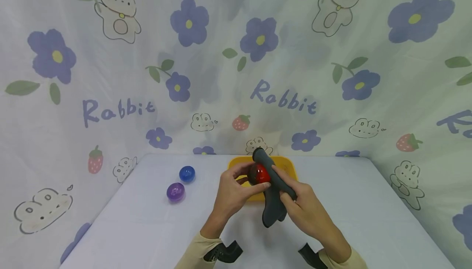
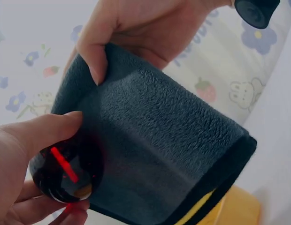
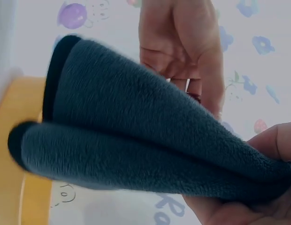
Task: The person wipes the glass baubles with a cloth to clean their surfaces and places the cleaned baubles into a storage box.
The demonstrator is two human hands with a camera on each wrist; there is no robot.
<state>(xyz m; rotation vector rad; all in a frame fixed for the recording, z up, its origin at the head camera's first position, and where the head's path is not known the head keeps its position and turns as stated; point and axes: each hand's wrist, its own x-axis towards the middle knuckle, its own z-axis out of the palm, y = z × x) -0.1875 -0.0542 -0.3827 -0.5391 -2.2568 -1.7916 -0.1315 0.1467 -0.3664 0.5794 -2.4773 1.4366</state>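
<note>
A shiny, see-through red ball (image 1: 262,174) is held in my left hand (image 1: 233,189), between thumb and fingers; in the left wrist view the ball (image 2: 70,171) looks dark with a bright red streak. My right hand (image 1: 307,207) grips a folded dark grey cloth (image 1: 274,203) with black edging. The cloth lies against the right side of the ball. In the right wrist view the cloth (image 3: 117,112) covers most of the ball and part of the left hand (image 3: 183,51).
Behind the hands stands a yellow tray (image 1: 291,168) at the table's back edge, partly hidden. A blue ball (image 1: 187,174) and a purple ball (image 1: 175,192) sit on the white table (image 1: 140,228) to the left. A patterned curtain (image 1: 221,76) hangs behind.
</note>
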